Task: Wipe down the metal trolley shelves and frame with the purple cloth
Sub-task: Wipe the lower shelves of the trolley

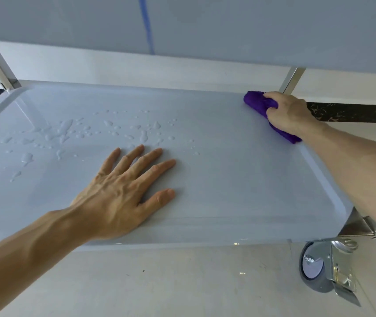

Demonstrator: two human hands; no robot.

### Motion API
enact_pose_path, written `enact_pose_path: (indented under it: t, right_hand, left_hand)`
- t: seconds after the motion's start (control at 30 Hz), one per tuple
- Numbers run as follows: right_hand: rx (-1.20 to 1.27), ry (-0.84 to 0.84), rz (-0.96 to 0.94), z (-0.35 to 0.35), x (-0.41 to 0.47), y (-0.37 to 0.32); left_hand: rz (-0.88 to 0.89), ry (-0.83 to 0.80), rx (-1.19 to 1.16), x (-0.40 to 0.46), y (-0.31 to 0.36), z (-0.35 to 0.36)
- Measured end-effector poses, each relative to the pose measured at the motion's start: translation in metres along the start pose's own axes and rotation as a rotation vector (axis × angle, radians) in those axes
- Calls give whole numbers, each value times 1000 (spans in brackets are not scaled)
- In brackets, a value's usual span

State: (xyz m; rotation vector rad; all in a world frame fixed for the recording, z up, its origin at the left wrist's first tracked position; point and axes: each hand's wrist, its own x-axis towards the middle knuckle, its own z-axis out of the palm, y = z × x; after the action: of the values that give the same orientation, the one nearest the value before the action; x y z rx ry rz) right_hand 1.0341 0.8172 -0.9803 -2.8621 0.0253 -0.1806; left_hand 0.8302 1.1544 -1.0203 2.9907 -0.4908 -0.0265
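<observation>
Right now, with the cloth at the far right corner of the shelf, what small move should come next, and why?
Probably sweep the purple cloth, which the right hand grips, leftward along the shelf. Water droplets lie across the middle and left part. The left hand rests flat near them and may need to lift.

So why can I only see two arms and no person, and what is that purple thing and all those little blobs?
The camera sits on the person's head and looks down, so you see only their arms, just as they do. There is one picture, taken from up there. The big pale surface is the lower shelf of a metal trolley; another shelf hangs above it, and a wheel shows at the bottom right. The left hand lies flat on the shelf with fingers spread. The right hand grips a purple cloth at the far right corner. The little blobs are water drops, not wiped away yet.
</observation>
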Motion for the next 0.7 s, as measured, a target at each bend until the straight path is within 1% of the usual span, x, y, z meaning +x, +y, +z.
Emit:
enact_pose_path:
  t: [0.13,0.2,0.27,0.37,0.47,0.53,0.6,0.63,0.7]
  right_hand:
    - [108,39,150,9,14,-24]
    - [135,30,152,16,19,-48]
    - [130,-1,55,25,18,-79]
    - [91,-19,-207,39,-2,-124]
    - [156,-44,-437,44,-40,-142]
    - [267,-85,-474,40,-68,-138]
    - [353,-142,-474,34,-98,-134]
    - [395,-199,-474,30,-111,-132]
    - [554,-373,-428,18,-127,-128]
  left_hand:
    - [-13,0,-13,2,4,1]
    - [-20,1,-29,3,6,1]
    - [-24,8,-31,5,8,2]
    - [-20,36,-40,6,7,2]
    - [-11,151,-100,4,7,1]
    - [-8,256,-213,5,6,0]
    - [-47,338,-395,6,3,1]
    - [-80,370,-493,7,2,1]
    - [-135,427,-627,7,1,-2]
